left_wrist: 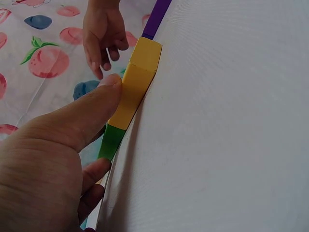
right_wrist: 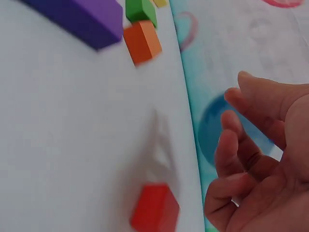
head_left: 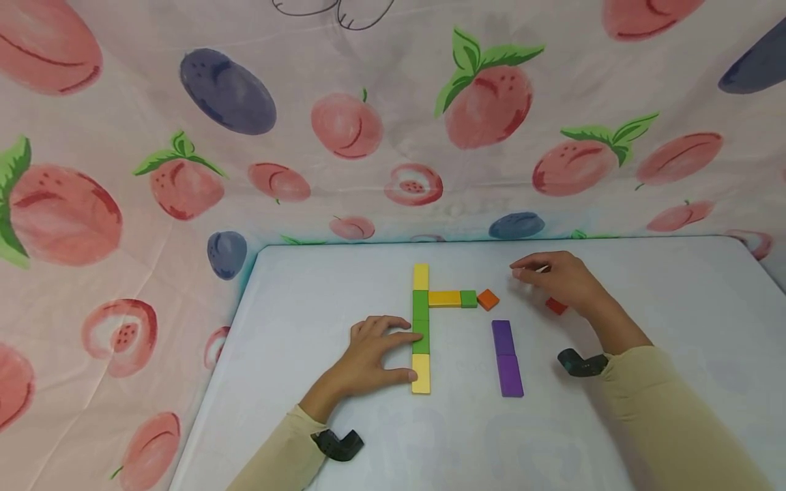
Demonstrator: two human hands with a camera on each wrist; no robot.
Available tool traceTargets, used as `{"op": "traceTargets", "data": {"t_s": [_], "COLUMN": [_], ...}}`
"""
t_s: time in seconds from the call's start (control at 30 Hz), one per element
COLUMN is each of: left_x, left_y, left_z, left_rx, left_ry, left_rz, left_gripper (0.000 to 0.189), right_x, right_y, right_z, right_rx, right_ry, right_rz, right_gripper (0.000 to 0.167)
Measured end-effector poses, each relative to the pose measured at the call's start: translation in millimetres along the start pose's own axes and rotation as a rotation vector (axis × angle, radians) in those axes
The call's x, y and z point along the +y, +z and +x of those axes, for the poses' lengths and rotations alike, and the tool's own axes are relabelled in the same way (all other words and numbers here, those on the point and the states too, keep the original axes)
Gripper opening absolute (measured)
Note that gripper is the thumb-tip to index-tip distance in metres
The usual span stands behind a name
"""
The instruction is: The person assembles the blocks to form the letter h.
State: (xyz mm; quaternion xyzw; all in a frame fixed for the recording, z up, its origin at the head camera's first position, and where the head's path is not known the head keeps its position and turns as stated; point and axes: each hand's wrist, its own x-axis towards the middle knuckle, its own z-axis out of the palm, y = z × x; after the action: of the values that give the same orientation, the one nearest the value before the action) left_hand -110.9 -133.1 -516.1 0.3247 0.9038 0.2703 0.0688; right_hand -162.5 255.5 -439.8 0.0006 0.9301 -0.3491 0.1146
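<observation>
My left hand [head_left: 371,354] rests at a column of blocks, its index fingertip on the lower green block [head_left: 419,346] and its thumb at the bottom yellow block [head_left: 421,383]. The column continues up through another green block [head_left: 420,305] to a top yellow block [head_left: 420,277]. From its right side runs a yellow block [head_left: 445,299], then a small green block [head_left: 469,299]. A turned orange block [head_left: 488,299] meets that end with a corner. My right hand [head_left: 561,276] hovers empty above the table, fingers loosely bent, near a red block [right_wrist: 154,209] that it partly covers in the head view.
Two purple blocks [head_left: 510,375] lie end to end, right of the column. All stand on a white table [head_left: 319,286] whose back edge meets a fruit-print cloth [head_left: 368,61]. Black wrist devices [head_left: 338,444] sit at both sleeves.
</observation>
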Motion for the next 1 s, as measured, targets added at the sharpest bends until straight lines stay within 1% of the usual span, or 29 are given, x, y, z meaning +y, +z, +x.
{"op": "traceTargets", "data": {"t_s": [0.13, 0.3, 0.4, 0.53, 0.63, 0.8, 1.0], "left_x": [0.2, 1.3, 2.1, 2.8, 2.5, 1.0, 0.2], "left_y": [-0.1, -1.3, -2.0, -2.3, -2.0, -1.0, -1.1], "left_z": [0.1, 0.4, 0.5, 0.6, 1.0, 1.6, 1.5], "left_rx": [-0.001, -0.006, -0.007, -0.004, -0.005, -0.01, -0.001], "left_ry": [-0.003, -0.009, -0.011, -0.007, -0.009, -0.013, -0.003], "left_rz": [-0.001, -0.004, -0.004, -0.01, -0.016, -0.008, -0.009], "left_gripper": [0.061, 0.061, 0.061, 0.061, 0.061, 0.061, 0.061], "right_x": [14, 38, 48, 56, 61, 69, 73], "right_y": [-13, -23, -25, -27, -28, -28, -26], "right_z": [-1.8, -2.6, -4.2, -8.0, -11.2, -15.1, -16.8], "right_rx": [0.008, -0.022, -0.036, -0.041, -0.051, -0.072, -0.076], "right_ry": [0.02, 0.072, 0.095, 0.103, 0.084, 0.015, -0.023], "right_rz": [-0.027, -0.061, -0.051, -0.031, -0.032, -0.035, -0.042], "right_gripper": [0.048, 0.054, 0.055, 0.058, 0.057, 0.049, 0.05]}}
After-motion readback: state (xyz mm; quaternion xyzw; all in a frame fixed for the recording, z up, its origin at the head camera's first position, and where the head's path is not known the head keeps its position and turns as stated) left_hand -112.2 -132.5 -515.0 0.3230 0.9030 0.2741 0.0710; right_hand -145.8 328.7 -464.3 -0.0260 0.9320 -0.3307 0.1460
